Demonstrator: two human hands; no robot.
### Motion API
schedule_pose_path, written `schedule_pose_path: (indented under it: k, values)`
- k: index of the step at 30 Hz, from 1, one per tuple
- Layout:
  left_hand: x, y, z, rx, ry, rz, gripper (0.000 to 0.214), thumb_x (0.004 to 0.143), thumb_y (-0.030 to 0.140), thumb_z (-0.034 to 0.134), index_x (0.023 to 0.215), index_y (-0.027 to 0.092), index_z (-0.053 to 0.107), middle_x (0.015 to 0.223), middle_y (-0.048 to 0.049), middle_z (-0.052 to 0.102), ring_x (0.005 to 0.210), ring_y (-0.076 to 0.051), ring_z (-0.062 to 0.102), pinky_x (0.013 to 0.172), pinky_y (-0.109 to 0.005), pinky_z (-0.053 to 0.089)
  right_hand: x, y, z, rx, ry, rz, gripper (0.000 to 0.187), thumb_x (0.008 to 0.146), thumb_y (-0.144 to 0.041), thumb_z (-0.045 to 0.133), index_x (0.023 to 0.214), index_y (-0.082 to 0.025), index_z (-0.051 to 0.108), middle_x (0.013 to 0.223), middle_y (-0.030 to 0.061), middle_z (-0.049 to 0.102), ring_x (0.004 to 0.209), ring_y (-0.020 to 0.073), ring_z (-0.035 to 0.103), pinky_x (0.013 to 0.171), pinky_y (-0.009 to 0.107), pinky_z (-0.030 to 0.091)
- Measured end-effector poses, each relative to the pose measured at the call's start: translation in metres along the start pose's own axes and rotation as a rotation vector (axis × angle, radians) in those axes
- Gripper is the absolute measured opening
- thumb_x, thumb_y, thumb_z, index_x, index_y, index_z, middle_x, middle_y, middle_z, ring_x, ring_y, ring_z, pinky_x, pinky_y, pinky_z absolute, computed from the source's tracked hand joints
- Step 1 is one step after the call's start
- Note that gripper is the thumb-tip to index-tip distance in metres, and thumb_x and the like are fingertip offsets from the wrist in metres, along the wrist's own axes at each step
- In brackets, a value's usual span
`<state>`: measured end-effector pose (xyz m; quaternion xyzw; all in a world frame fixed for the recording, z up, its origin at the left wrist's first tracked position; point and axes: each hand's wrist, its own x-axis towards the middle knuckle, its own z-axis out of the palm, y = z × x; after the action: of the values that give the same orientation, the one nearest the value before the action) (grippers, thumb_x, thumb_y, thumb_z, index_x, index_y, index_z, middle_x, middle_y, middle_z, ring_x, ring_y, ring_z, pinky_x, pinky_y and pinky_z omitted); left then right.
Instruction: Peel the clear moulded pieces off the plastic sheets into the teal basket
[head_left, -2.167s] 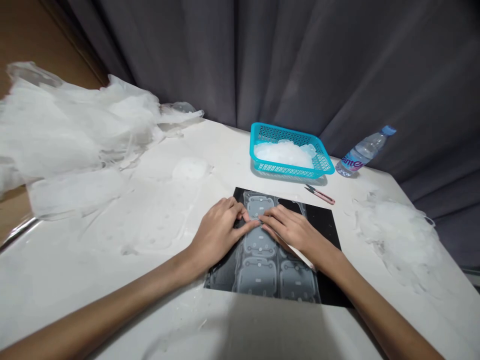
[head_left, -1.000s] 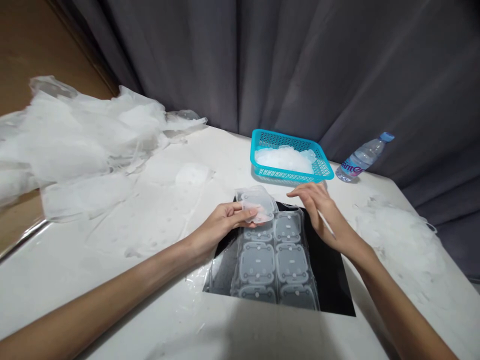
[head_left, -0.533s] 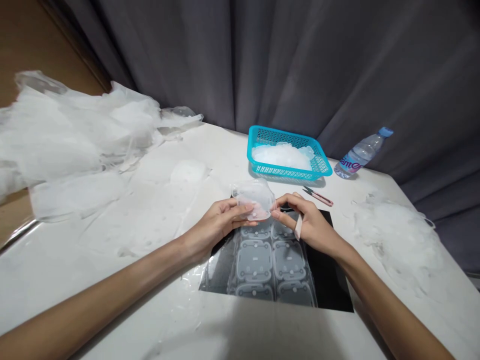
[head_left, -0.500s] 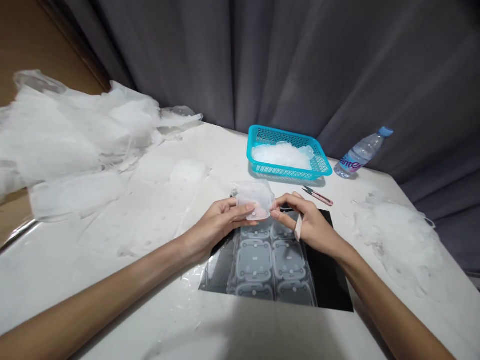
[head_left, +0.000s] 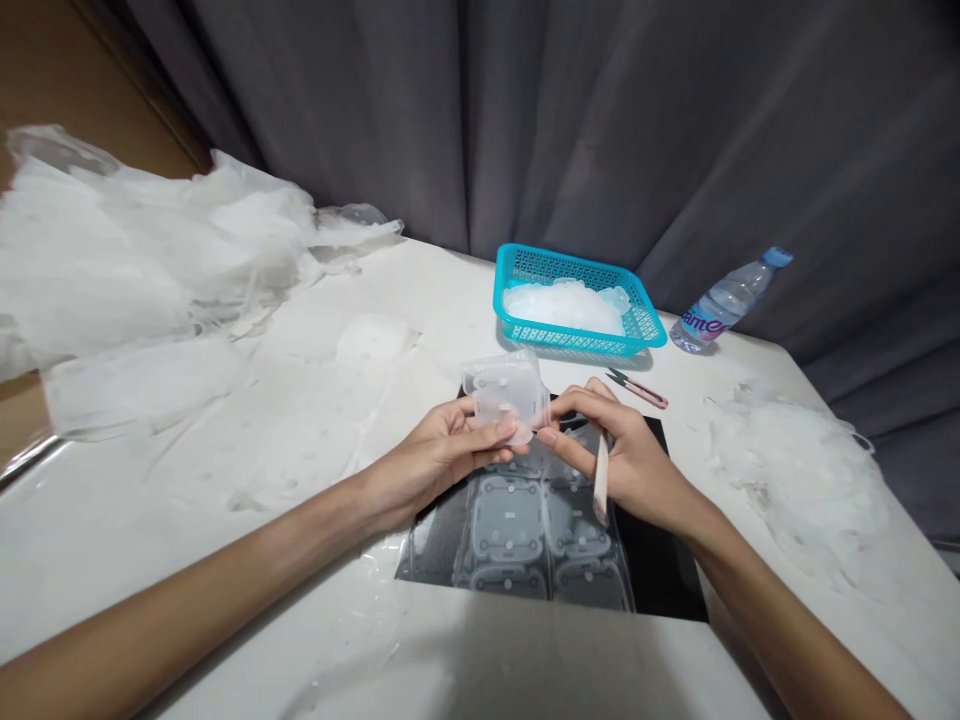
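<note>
My left hand (head_left: 457,440) pinches a small, translucent, rounded-square plastic piece (head_left: 504,385) between thumb and fingers, holding it up above the mat. At that piece's right edge, my right hand (head_left: 622,450) is closed round thread snips (head_left: 601,485), whose pale pink handle sticks out below the palm. The dark blades show partly between the fingers, close to the piece's edge. Beneath both hands, a clear sheet of similar rounded-square pieces (head_left: 507,520) lies on a black mat (head_left: 660,560).
A turquoise basket (head_left: 574,347) holding whitish translucent pieces stands at the back. Beside it are a water bottle (head_left: 724,300) and another pair of snips (head_left: 637,388). Translucent sheets (head_left: 142,250) are heaped at left, with a pile of plastic scraps (head_left: 802,480) at right.
The plastic piece has tilted a little in my left hand, so more of its face shows. My right hand has turned slightly, and the snips' handle now hangs lower and more upright.
</note>
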<state>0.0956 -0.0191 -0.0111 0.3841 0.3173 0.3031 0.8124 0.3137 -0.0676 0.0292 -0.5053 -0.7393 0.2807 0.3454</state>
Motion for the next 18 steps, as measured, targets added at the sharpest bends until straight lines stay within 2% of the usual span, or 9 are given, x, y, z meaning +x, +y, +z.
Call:
schedule_pose_path:
  k: [3, 7, 12, 18]
  values:
    - [-0.0005, 0.0019, -0.0004, 0.026, -0.059, -0.020, 0.029, 0.082, 0.033, 0.087, 0.099, 0.015, 0.074, 0.089, -0.0043, 0.068, 0.076, -0.013, 0.060, 0.080, -0.027, 0.053, -0.0012, -0.0049, -0.0005, 0.000, -0.001, -0.024, 0.002, 0.098, -0.025, 0.067, 0.097, -0.025, 0.068, 0.091, 0.0024, 0.069, 0.094, 0.0228, 0.058, 0.087, 0.038, 0.046]
    - [0.0003, 0.0031, -0.0026, 0.034, -0.102, -0.047, 0.033, 0.081, 0.034, 0.088, 0.103, 0.015, 0.073, 0.089, -0.0038, 0.065, 0.075, -0.012, 0.056, 0.082, -0.028, 0.051, -0.0024, -0.0089, -0.0013, -0.006, -0.001, -0.075, 0.001, 0.098, -0.023, 0.067, 0.097, -0.024, 0.068, 0.093, 0.0024, 0.071, 0.094, 0.0223, 0.058, 0.086, 0.037, 0.046]
    - [0.0007, 0.0029, -0.0075, 0.078, -0.116, -0.047, 0.027, 0.084, 0.035, 0.084, 0.099, 0.016, 0.072, 0.088, -0.0040, 0.064, 0.077, -0.014, 0.057, 0.083, -0.029, 0.052, -0.0036, -0.0097, -0.0018, -0.050, 0.002, -0.103, 0.002, 0.099, -0.026, 0.066, 0.098, -0.025, 0.067, 0.092, 0.0028, 0.072, 0.093, 0.0234, 0.057, 0.086, 0.039, 0.047]
    - [0.0022, 0.0031, -0.0059, 0.161, -0.107, -0.013, 0.029, 0.088, 0.038, 0.080, 0.104, 0.016, 0.071, 0.093, -0.0065, 0.069, 0.076, -0.014, 0.060, 0.083, -0.031, 0.053, -0.0029, -0.0078, -0.0012, -0.098, 0.017, -0.106, 0.005, 0.100, -0.026, 0.066, 0.095, -0.025, 0.066, 0.089, 0.0029, 0.071, 0.090, 0.0238, 0.057, 0.082, 0.038, 0.046]
